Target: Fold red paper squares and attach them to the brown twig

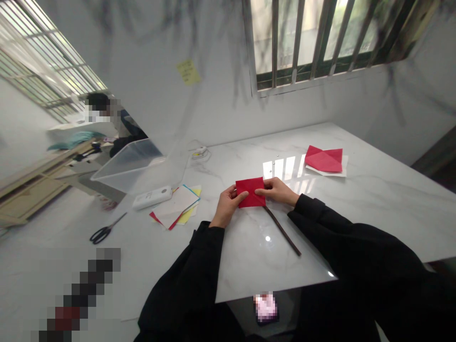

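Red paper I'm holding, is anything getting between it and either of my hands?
Nothing visible does. The left hand grips the red paper directly at its left side, the right hand at its right. The dark stick slants away from the paper's lower edge, not between paper and fingers.

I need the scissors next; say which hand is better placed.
Probably the left hand: the scissors lie on its side, while the right hand is farther away. Both hold the red paper.
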A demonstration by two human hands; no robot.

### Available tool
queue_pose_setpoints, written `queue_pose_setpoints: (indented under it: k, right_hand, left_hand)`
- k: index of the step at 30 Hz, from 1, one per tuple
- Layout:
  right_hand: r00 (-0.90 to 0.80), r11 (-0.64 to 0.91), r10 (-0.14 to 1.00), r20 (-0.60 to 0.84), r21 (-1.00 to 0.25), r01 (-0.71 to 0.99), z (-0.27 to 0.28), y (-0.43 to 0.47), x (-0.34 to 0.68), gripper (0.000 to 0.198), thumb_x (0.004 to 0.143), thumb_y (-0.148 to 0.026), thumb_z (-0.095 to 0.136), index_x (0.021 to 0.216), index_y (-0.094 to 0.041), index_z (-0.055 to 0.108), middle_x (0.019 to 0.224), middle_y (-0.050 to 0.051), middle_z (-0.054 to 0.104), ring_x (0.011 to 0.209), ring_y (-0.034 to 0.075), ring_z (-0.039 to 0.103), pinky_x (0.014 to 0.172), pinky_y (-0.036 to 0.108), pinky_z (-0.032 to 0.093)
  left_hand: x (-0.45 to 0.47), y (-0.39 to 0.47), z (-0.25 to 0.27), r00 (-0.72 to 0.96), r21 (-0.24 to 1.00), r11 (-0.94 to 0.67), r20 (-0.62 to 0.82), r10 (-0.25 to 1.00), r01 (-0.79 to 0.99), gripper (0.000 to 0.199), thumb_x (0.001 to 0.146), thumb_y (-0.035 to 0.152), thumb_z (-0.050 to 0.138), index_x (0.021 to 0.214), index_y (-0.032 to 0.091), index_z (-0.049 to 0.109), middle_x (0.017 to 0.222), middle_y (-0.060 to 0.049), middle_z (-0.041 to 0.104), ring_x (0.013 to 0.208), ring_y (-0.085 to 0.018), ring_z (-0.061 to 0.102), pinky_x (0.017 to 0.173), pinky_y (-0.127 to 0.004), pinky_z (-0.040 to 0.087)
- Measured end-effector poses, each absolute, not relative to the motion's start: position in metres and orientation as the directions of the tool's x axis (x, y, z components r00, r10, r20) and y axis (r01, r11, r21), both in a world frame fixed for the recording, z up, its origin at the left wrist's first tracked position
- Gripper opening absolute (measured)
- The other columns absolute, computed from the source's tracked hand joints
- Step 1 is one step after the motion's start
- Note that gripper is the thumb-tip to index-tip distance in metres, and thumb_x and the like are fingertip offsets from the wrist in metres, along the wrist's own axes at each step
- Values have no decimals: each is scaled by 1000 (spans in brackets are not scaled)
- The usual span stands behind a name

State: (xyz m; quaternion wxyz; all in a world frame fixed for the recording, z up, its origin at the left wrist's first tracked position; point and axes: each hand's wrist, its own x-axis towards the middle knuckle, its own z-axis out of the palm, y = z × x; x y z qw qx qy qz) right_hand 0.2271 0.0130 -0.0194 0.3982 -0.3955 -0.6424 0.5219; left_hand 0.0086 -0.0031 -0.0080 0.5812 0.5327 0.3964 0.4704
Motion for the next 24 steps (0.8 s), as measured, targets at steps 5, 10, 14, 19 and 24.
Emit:
queue_pose_setpoints:
  k: [5,10,14,19,24]
  right_hand:
    - [-358,199,922,146,-973,114,-22,10,221,44,77,-55,77,90,-13,78,70,4,69,66,18,61,57,28,47]
    - [-343,292,918,202,-927,236,-20,21,233,46,90,-60,63,91,-16,76,75,5,71,64,17,59,60,29,47]
    - [36,306,926,377,-801,514,-29,44,262,36,88,-48,68,107,-17,74,94,8,75,80,20,64,78,34,50]
    - [162,145,919,359,-690,709,-48,64,274,35,86,-42,72,110,-16,76,95,10,73,84,23,65,83,36,49]
    - [176,60,936,306,-630,774,-45,72,263,30,87,-44,70,104,-21,80,95,9,74,87,24,65,80,35,49]
  left_hand:
    - [9,-5,-5,211,999,-26,35,977,-48,50,71,41,88,110,13,74,104,-12,79,92,-27,75,91,-43,60]
    - [8,-2,-9,152,997,-37,48,987,-71,47,70,39,88,108,14,74,105,-10,79,90,-25,74,90,-41,59]
    - [7,2,-16,91,995,-51,59,994,-82,44,70,38,88,103,14,74,102,-10,79,88,-23,73,87,-38,57]
    - [8,5,-20,62,991,-57,65,996,-120,45,70,37,88,105,13,73,102,-10,78,88,-23,72,87,-38,56]
    - [9,5,-20,53,992,-58,64,997,-114,43,70,36,87,103,13,73,99,-10,78,86,-22,71,84,-37,57]
